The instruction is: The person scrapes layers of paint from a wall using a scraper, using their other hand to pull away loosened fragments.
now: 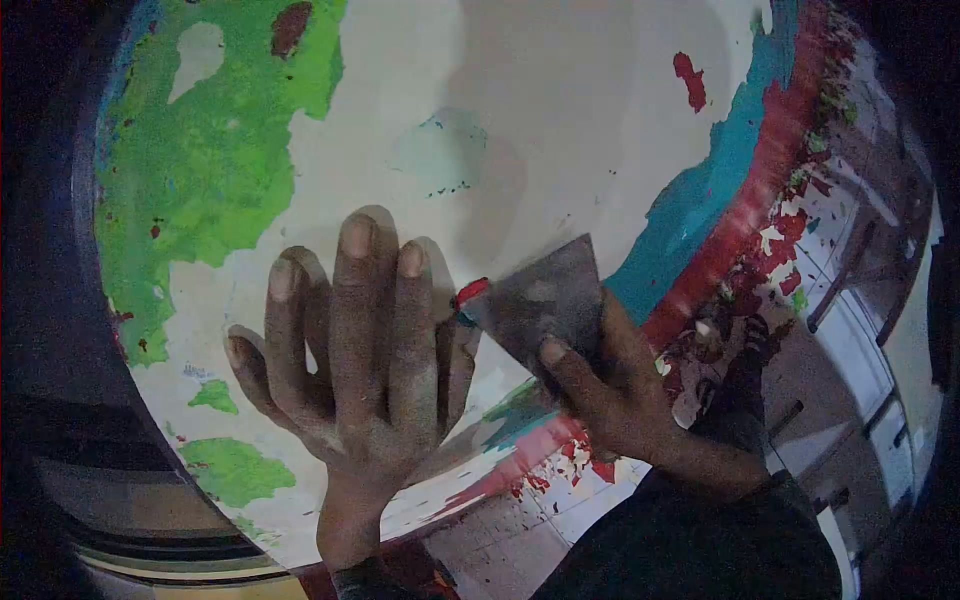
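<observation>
My left hand (pixel 365 370) lies with its fingers stretched out on a large pale surface (pixel 400 60), which has a curved edge. My right hand (pixel 625 395) is closed around a scraper with a flat grey blade (pixel 548 290); its handle is hidden in my grip. The thumb presses on the blade, just right of my left hand. A small red flake (pixel 471 291) shows at the blade's left corner. Green paint (pixel 220 150) covers patches on the left of the surface, and a teal band (pixel 690 205) and a red band (pixel 755 190) follow its right edge.
Red, white and green paint flakes (pixel 785 235) lie along the right edge and on the tiled floor (pixel 850 350). A dark-clothed leg (pixel 700 540) is at the bottom right. A red paint patch (pixel 689 82) stands alone at the upper right of the surface.
</observation>
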Tool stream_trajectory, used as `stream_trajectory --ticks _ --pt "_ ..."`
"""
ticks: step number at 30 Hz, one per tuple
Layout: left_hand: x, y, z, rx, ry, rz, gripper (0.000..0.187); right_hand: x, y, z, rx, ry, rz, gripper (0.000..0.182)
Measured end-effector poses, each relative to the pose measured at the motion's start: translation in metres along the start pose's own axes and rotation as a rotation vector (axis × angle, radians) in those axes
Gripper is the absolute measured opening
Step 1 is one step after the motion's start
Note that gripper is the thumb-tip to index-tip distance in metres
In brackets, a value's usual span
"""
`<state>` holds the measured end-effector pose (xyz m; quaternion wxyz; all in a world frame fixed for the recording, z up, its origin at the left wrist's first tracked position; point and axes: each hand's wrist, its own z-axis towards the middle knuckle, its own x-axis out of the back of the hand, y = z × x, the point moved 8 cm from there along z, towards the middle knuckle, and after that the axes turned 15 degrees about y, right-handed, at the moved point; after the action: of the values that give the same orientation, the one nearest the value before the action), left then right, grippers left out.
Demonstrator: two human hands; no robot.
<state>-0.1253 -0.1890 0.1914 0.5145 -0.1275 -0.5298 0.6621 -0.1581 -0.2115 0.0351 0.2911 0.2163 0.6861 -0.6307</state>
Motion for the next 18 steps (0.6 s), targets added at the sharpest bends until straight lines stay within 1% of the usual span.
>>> stream_trajectory --ticks 2,4,6,9,12,15,18 --pt "0.001 0.000 0.001 0.003 -0.008 -0.004 0.040 0.000 -0.003 0.000 0.037 0.001 -0.011 0.027" --pt "0.002 -0.003 -0.003 0.004 -0.010 -0.003 0.038 0.000 0.001 -0.001 -0.019 0.013 -0.009 0.027" --pt "0.002 -0.005 -0.007 0.003 -0.027 -0.007 0.036 0.005 0.008 -0.004 -0.182 0.032 0.000 0.027" --pt "0.002 -0.005 -0.005 0.025 -0.040 -0.037 0.033 -0.003 0.008 -0.001 -0.095 -0.022 -0.042 0.026" --pt "0.003 -0.007 -0.008 0.028 0.008 -0.031 0.034 0.006 0.010 -0.003 -0.222 0.009 -0.053 0.025" --pt "0.006 -0.010 -0.008 0.012 0.014 -0.029 0.037 -0.004 -0.001 0.001 -0.034 -0.015 -0.014 0.025" --pt "0.009 -0.013 -0.005 0.045 0.056 0.013 0.041 0.000 0.005 -0.004 -0.091 -0.020 -0.017 0.025"
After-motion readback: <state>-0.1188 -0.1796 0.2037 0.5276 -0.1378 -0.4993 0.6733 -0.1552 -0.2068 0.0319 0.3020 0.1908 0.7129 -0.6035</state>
